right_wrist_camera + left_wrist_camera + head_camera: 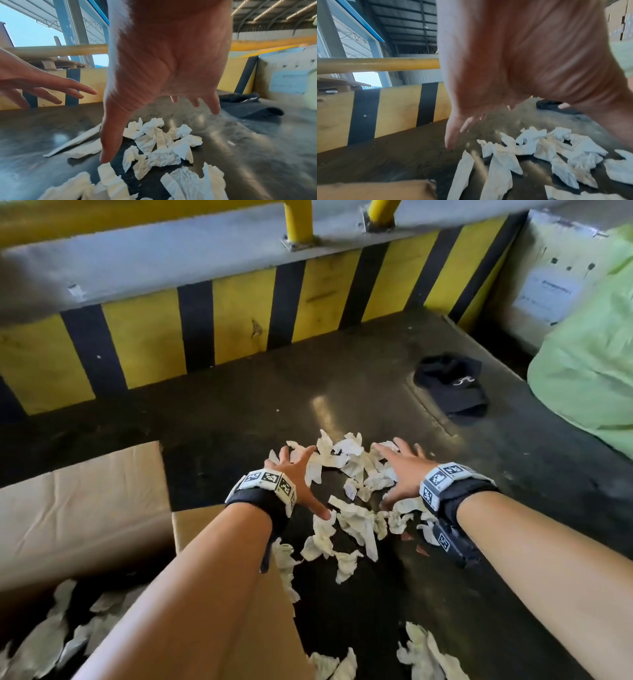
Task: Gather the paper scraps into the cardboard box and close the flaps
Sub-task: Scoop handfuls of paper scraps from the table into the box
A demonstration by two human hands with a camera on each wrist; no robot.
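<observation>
White crumpled paper scraps (352,494) (544,150) (163,146) lie in a loose pile on the dark floor. My left hand (301,474) (471,119) hovers spread over the pile's left side, fingers straight, holding nothing. My right hand (400,470) (154,115) is spread over the pile's right side, thumb tip touching a scrap. The cardboard box (82,508) stands open at the lower left with several scraps inside (51,642). One flap (263,611) lies under my left forearm.
A yellow-and-black striped barrier (219,326) runs across the back. A black cap (452,385) lies on the floor to the right, next to a green bag (589,371). More scraps (421,652) sit near the bottom edge.
</observation>
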